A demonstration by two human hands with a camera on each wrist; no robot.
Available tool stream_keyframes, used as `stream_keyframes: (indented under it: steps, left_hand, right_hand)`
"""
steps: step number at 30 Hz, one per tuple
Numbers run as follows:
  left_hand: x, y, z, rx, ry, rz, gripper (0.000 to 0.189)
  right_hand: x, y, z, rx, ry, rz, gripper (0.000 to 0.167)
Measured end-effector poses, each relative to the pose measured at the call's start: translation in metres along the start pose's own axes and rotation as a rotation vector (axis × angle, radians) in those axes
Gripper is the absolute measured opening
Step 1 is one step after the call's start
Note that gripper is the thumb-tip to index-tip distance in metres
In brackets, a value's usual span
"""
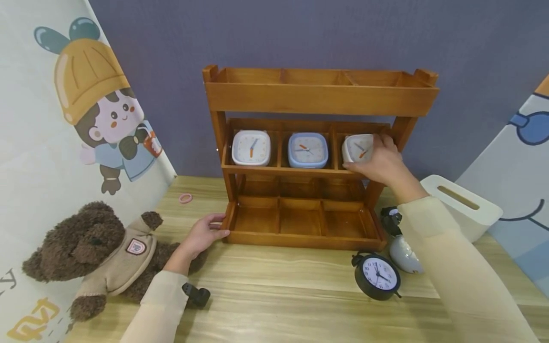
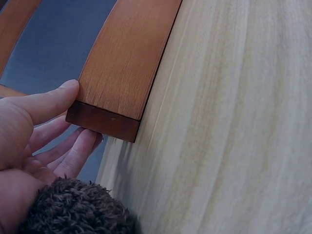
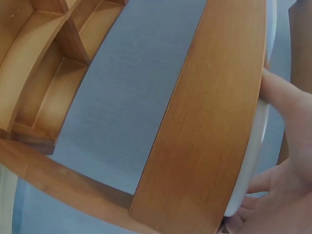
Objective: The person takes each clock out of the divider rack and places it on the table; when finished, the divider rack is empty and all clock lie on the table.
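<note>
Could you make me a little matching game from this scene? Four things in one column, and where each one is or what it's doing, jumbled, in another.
1. Blue clock
2. Black alarm clock
3. Left hand
4. Right hand

A. Touching the wooden rack
B. On the tabletop
C. Gripping the rightmost white clock
D. Between two white clocks

Pairs: 1-D, 2-B, 3-A, 4-C

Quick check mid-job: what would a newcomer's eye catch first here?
Probably the wooden rack centred in the head view, with three square clocks along its middle tier and the right hand gripping the rightmost one. Next, the brown teddy bear lying on the left.
</note>
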State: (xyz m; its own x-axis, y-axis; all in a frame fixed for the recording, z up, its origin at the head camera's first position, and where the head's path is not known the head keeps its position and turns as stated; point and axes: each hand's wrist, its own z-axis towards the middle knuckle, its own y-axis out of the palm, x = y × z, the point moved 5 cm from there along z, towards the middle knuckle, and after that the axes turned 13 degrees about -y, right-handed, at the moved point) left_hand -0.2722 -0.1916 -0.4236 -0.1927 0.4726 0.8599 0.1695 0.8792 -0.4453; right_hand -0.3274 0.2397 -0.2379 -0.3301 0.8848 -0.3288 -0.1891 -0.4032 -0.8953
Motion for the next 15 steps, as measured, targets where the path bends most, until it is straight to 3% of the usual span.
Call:
stream_keyframes:
  steps: [5,15]
  left_hand:
    - [0.0006,-0.0005,-0.001,-0.005,0.001,-0.003,0.055]
    - [-0.0017,0.0,0.0008,-0.001,-0.012,0.0,0.055]
  right_hand:
    - [-0.0004,0.0014,0.0038,-0.039,0.026,0.014,0.117]
    - [0.0007,-0.0023,0.0038,0.091,0.006,0.09,0.109]
